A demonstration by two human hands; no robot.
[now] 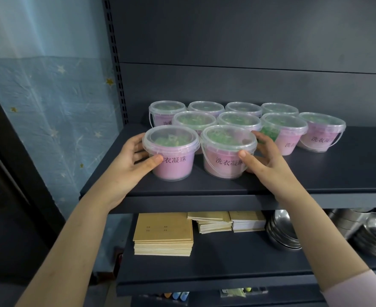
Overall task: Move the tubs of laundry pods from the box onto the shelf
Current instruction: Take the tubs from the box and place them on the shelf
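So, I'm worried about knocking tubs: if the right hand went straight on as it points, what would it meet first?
The right hand grips the front right tub; beyond its fingers, likely the second-row tub showing green pods, though depth there is unclear.

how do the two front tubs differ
The left hand grips the front left clear plastic tub, whose label shows four characters; the right hand grips the front right clear plastic tub, its thumb hiding the label's end. The right tub's thin handle hangs down its front; the left tub's front shows none. Both have clear lids, pink sides, green pods.
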